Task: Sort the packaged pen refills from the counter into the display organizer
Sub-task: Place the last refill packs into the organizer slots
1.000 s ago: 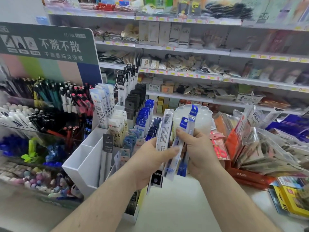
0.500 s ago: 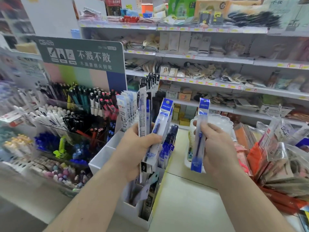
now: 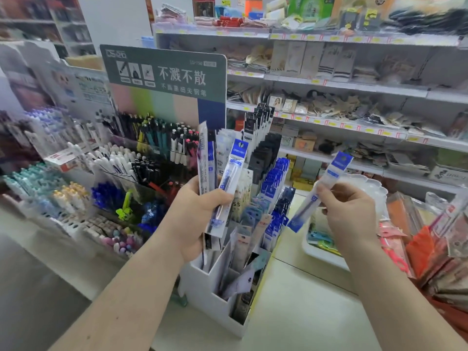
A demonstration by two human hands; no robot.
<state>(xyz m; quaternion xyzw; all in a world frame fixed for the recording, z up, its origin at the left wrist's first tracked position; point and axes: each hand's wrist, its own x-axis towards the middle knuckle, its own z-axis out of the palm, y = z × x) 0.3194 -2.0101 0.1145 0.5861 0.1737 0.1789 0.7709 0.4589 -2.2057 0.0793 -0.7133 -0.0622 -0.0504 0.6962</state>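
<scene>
White display organizer (image 3: 210,287) stands at the surface's left edge, slots of blue refills to its right side. Left hand (image 3: 195,214) grips a refill bundle (image 3: 222,178); right hand (image 3: 349,214) pinches a single refill pack (image 3: 319,193) above the surface. Match header colour, drop it upright into the blue row

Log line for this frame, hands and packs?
left hand: holds refill bundle | right hand: pinches single refill | organizer: below, between the hands
</scene>
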